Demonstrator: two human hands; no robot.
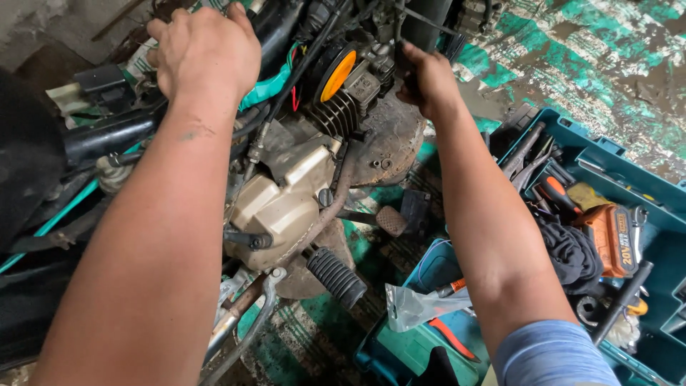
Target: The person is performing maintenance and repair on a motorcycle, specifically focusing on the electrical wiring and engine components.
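Left hand (205, 50): palm down, fingers (158, 28) curled over the motorcycle frame (107, 132); grip beneath hidden, cannot tell what is clasped.
Right hand (427, 80): closed around a dark tool handle (405, 63) beside the engine (336, 107).
Orange round cap (338, 74): between both sets of fingers, nearer the right.
Footpeg (336, 276): well below the fingers.
Teal toolbox (607, 154): right of the right fingers, full of tools.

A worn, green-painted concrete floor (607, 50) is being occupied by an open teal plastic toolbox (647, 186) at four o'clock.
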